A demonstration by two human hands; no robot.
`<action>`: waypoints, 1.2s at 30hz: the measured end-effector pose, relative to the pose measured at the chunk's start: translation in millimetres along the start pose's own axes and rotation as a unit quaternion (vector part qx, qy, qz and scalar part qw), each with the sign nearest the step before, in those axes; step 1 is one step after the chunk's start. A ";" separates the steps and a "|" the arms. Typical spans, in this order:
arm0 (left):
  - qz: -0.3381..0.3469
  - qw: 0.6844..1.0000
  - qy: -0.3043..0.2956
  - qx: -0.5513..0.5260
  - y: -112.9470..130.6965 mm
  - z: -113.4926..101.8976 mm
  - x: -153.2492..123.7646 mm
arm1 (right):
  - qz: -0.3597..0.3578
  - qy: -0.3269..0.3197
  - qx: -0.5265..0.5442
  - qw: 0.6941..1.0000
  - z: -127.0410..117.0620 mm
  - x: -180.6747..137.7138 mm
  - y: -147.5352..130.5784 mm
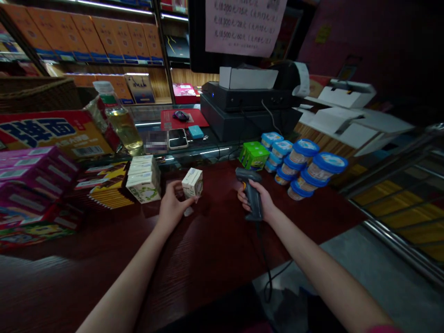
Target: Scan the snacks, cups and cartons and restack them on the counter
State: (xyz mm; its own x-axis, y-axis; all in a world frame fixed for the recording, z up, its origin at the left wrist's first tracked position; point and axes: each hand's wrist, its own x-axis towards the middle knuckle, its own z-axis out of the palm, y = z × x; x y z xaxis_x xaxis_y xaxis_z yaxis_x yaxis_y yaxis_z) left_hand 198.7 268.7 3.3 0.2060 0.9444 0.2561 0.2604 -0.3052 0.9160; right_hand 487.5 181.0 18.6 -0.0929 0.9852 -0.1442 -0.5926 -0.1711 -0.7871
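Note:
My left hand grips a small white carton and holds it just above the dark red counter. My right hand is wrapped round the handle of a black barcode scanner, whose head is turned left toward the carton. The scanner's cable hangs down over the counter's near edge. A stack of similar white cartons stands just left of my left hand.
Blue-lidded tubs and a green box sit right of the scanner. Pink and yellow packs fill the left. Behind are a bottle, a phone, a black till with printer and shelves of orange boxes.

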 end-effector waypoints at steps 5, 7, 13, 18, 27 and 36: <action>0.025 0.996 -0.031 0.077 4.3 31.0 12.4 | -0.016 -0.004 0.017 1.000 -13.9 -2.6 -9.6; 0.051 0.994 -0.071 0.067 6.9 49.8 28.3 | -0.026 -0.005 0.029 0.999 -14.6 -1.5 -11.9; 0.090 0.990 -0.102 0.046 12.5 124.8 89.0 | -0.017 -0.029 0.049 0.998 -12.6 1.6 -12.8; 0.078 0.994 -0.065 0.043 16.3 166.6 120.0 | -0.004 -0.044 0.070 0.997 -13.0 4.1 -9.5; 0.081 0.985 -0.065 0.139 26.3 179.6 121.3 | 0.024 -0.061 0.093 0.994 -12.8 10.3 -6.1; 0.059 0.989 -0.030 0.134 33.5 171.9 115.9 | -0.002 -0.050 0.047 0.998 -12.3 10.5 -6.1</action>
State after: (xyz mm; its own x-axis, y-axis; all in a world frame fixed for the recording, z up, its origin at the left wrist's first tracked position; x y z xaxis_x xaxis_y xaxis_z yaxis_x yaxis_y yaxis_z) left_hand 393.4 346.9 10.6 0.3028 0.8936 0.3314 0.4696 -0.4425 0.7640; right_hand 500.1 192.2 14.5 -0.1672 0.9830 -0.0759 -0.6651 -0.1693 -0.7273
